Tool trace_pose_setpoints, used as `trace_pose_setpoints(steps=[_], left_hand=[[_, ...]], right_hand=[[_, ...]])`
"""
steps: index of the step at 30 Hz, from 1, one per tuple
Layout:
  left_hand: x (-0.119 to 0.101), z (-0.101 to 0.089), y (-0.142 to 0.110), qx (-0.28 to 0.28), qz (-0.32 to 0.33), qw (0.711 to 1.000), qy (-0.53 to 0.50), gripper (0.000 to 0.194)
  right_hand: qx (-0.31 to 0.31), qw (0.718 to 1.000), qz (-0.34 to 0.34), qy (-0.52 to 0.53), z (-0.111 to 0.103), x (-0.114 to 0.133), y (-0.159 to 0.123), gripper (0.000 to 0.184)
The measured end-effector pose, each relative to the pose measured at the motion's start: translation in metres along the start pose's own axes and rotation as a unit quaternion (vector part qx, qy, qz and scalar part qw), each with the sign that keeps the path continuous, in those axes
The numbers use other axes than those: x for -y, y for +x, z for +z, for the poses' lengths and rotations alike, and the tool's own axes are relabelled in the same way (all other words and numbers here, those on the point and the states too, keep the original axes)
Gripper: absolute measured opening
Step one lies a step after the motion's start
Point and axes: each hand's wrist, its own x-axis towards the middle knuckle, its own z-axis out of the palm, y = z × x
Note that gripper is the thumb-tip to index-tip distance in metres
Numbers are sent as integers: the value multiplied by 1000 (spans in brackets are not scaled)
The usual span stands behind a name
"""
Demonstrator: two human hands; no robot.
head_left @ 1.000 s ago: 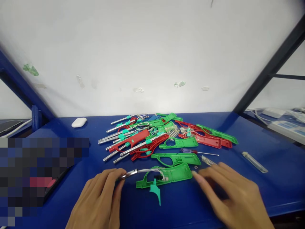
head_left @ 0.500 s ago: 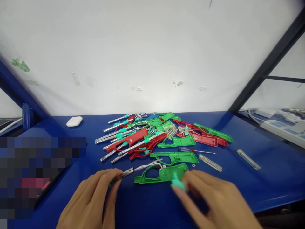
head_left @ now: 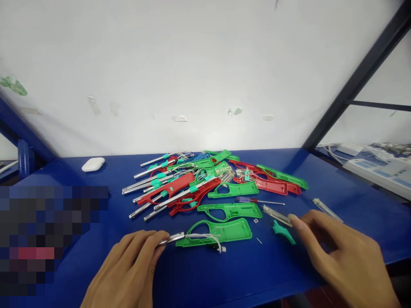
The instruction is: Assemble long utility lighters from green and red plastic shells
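Note:
My left hand (head_left: 131, 265) is closed around the metal tube (head_left: 173, 238) of a gas lighter, whose far end is hidden under the fingers. White wires (head_left: 205, 236) trail from the tube over a green lighter handle half (head_left: 236, 231). My right hand (head_left: 343, 252) has thumb and fingers apart; its thumb tip overlaps the end of a clear fuel tank (head_left: 278, 215), and contact is hard to tell. Just left of that hand lies a teal trigger (head_left: 283, 232). A tiny thin pin-like piece (head_left: 259, 240) rests on the blue table (head_left: 237, 278).
Behind the hands is a pile of metal lighter tubes (head_left: 144, 207) and red handle halves (head_left: 272, 185). A screwdriver (head_left: 261, 201) lies before it. Another clear tank (head_left: 324, 208) is at right, a white case (head_left: 93, 164) at back left, and a power strip (head_left: 375, 173) at far right.
My right hand has let go of the teal trigger, now on the table, and moved right to the clear tank. The wires have shifted across the green handle half; my left hand keeps the tube.

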Motion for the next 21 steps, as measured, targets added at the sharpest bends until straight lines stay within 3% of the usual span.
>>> trace_pose_setpoints(steps=[3, 5, 10, 13, 21], left_hand=[[0, 0, 3, -9, 1, 1000, 17, 30], [-2, 0, 7, -15, 2, 1000, 24, 31], [-5, -4, 12, -32, 13, 999, 28, 34], [-4, -4, 10, -26, 14, 999, 25, 33], [-3, -4, 8, -2, 4, 1000, 3, 28]], right_hand=[[-3, 995, -92, 44, 3, 18, 6, 24], [39, 986, -138, 81, 10, 32, 9, 9], [166, 963, -196, 85, 29, 59, 13, 38], [215, 949, -206, 101, 33, 69, 15, 42], [230, 942, -207, 132, 40, 74, 13, 42]])
